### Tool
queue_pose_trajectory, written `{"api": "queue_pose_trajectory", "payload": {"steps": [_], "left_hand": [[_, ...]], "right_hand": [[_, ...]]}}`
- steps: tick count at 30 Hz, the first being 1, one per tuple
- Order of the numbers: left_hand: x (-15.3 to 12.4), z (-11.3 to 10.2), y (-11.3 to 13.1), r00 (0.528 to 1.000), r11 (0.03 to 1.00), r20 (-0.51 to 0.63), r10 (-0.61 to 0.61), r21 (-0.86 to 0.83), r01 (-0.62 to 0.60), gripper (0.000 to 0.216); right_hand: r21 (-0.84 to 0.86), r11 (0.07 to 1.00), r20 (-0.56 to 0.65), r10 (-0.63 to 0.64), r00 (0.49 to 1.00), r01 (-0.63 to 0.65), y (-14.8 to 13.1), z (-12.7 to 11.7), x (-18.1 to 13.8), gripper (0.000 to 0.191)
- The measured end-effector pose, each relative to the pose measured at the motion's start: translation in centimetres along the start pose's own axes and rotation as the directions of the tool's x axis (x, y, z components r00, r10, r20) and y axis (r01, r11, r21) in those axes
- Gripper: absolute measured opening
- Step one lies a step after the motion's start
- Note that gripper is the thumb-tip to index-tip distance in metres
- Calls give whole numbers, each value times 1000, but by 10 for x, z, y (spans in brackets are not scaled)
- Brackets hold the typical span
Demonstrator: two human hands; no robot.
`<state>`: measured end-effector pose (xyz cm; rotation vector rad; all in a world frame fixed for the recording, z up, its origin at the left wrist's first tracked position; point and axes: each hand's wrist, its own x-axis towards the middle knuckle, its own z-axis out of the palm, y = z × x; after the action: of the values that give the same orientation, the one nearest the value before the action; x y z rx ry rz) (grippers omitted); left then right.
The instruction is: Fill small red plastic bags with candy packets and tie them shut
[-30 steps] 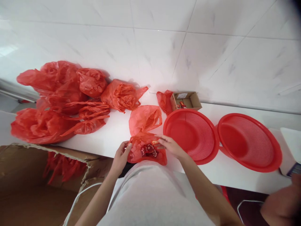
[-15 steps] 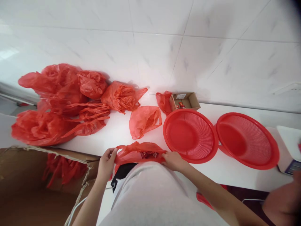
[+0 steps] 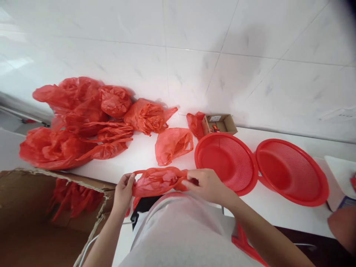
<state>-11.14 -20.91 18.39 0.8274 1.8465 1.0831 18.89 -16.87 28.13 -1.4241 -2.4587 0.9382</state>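
Close to my body at the table's front edge, a red plastic bag [image 3: 155,181] is stretched between my two hands. My left hand [image 3: 124,188] pinches its left handle. On the other side, my right hand [image 3: 204,183] has its thumb and fingers closed on the right end of the bag. Something small and reddish shows in the bag's mouth, too unclear to name. Just behind lies another red plastic bag [image 3: 172,145], loose and crumpled on the white table.
Several filled red bags [image 3: 72,107] are heaped at the back left. A large cardboard box [image 3: 107,207] stands front left with red bags inside. Two red baskets [image 3: 205,163] [image 3: 314,181], a small carton [image 3: 229,125] and a white scale [image 3: 340,178] stand to the right. Another person's arm [image 3: 343,226] shows at the right.
My right hand has shifted its hold on the bag's right end and turned inward. The bag's mouth has narrowed, covering more of the contents. The whole view has shifted slightly.
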Motion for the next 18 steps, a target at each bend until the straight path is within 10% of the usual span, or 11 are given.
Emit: {"api": "queue_pose_trajectory", "payload": {"steps": [6, 18], "left_hand": [[1, 4, -7, 998, 999, 58, -26, -35, 28, 47], [-23, -19, 53, 994, 993, 57, 91, -86, -86, 39]], "right_hand": [[380, 900, -54, -208, 977, 212, -38, 1, 15, 30], [457, 889, -256, 136, 957, -3, 5, -10, 15, 27]]}}
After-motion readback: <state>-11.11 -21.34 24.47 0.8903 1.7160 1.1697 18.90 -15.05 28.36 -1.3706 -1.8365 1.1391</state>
